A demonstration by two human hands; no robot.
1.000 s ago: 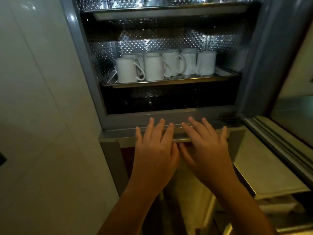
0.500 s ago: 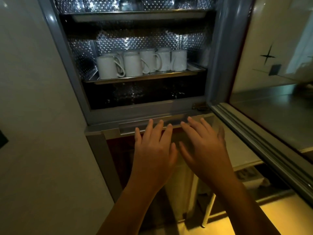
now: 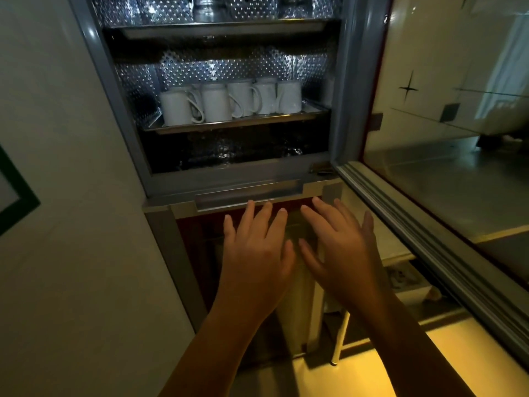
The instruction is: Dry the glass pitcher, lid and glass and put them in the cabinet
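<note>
The cabinet (image 3: 120,116) stands open in front of me, with a perforated metal lining. On its top shelf, at the frame's upper edge, the base of a glass vessel (image 3: 206,8) shows; I cannot tell which piece it is. My left hand (image 3: 257,247) and my right hand (image 3: 337,245) hover side by side, fingers straight and spread, holding nothing. Both are just below the metal handle strip (image 3: 249,194) under the cabinet opening, in front of the lower dark red door (image 3: 200,253). The lid and the drinking glass are not clearly visible.
Several white mugs (image 3: 229,101) stand on a steel tray (image 3: 234,121) on the middle shelf. The glass cabinet door (image 3: 446,196) swings out at the right, close to my right hand. A pale wall (image 3: 57,196) is at the left. A yellow-lit floor (image 3: 400,368) lies below.
Both hands have drawn back and down from the handle strip, where the fingertips rested a second ago. My view has shifted right, showing more of the open glass door.
</note>
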